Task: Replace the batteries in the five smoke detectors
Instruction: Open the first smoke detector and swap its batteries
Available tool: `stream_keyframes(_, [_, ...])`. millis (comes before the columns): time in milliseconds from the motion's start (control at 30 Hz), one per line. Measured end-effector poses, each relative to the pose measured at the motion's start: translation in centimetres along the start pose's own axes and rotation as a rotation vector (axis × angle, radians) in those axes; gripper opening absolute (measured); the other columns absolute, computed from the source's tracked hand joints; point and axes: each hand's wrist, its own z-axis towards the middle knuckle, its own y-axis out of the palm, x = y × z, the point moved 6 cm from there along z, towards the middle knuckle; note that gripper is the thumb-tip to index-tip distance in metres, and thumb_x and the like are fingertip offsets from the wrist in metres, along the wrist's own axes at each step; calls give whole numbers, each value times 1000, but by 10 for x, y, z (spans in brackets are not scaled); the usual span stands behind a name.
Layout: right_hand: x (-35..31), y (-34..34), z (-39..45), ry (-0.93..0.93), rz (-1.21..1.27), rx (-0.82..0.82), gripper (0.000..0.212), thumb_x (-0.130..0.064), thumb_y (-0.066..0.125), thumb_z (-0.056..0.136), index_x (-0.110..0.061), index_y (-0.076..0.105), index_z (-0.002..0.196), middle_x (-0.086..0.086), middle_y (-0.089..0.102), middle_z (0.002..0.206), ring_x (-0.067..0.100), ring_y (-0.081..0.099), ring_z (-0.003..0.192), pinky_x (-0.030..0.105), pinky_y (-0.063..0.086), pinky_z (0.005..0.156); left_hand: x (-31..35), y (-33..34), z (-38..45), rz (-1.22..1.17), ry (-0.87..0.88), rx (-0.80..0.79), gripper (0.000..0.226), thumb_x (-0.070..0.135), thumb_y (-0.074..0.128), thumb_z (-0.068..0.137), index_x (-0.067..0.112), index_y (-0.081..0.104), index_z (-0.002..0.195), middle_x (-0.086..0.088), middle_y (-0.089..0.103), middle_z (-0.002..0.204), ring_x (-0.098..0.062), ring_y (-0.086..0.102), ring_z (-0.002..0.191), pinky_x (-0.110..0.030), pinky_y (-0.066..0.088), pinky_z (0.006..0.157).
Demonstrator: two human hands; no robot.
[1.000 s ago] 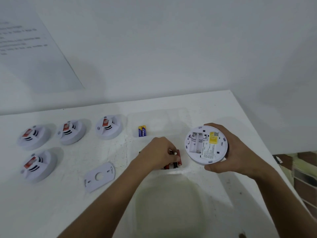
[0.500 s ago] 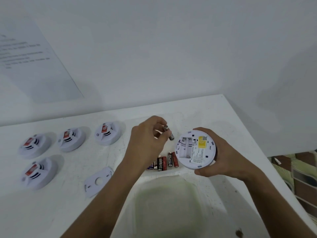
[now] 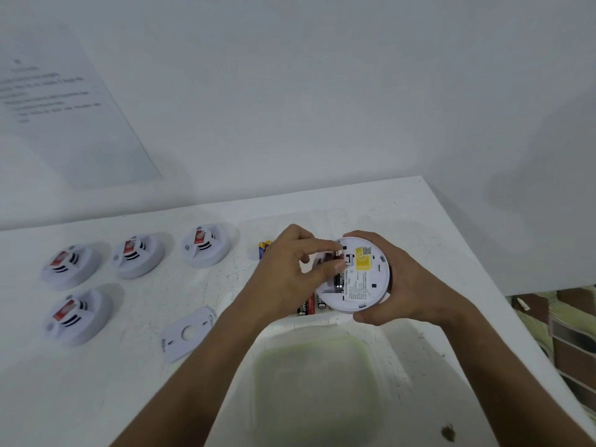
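White tabletop (image 3: pixel 419 221), bare wall. Our right hand (image 3: pixel 416 285) cups the upturned round white detector (image 3: pixel 364 279), steadying it; at nine o'clock, left hand (image 3: pixel 283 279) fingers pinch a black battery (image 3: pixel 338 279) into its bay.

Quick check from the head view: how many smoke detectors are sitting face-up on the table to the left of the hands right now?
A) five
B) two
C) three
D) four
D: four detectors lie face-up on the table, three in a back row and one nearer; the fifth detector is held back-up in the right hand.
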Motion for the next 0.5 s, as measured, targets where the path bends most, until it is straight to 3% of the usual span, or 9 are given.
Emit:
stream_keyframes(100, [2,-3,2,17,32,9,93,-3,87,53,-25,48,134,-9,60,123,16,60,116,26,56,86,-5,2,-4,-85,-18,-165,65,53,77,63,43,60,125,14,50,110,1,53,98,-15,49,73])
stream_keyframes(200, [2,-3,3,24,41,-9,93,-5,88,53,-22,47,136,-6,59,127,18,58,119,28,55,91,-10,3,-7,-80,10,-284,90,39,91,50,43,52,132,13,48,116,1,53,101,-16,52,77])
stream_keyframes(300, [3,-1,6,31,44,-30,92,-6,88,53,-23,48,135,-6,59,127,19,58,120,28,55,91,-14,1,-6,-71,27,-240,83,28,92,54,38,57,129,11,48,114,-1,54,95,-17,52,77])
stream_keyframes(400, [6,-1,9,42,54,-44,91,-5,87,54,-21,49,135,-4,60,126,21,58,119,32,56,91,-16,4,-6,-8,53,-247,76,36,87,59,43,55,128,13,45,118,-13,55,93,-23,53,79])
stream_keyframes(500, [8,-3,10,57,74,-42,91,-3,86,54,-20,48,135,-4,61,125,20,59,119,30,55,89,-17,7,-5,6,73,-254,72,38,84,65,47,50,128,14,43,120,-13,55,96,-21,52,78])
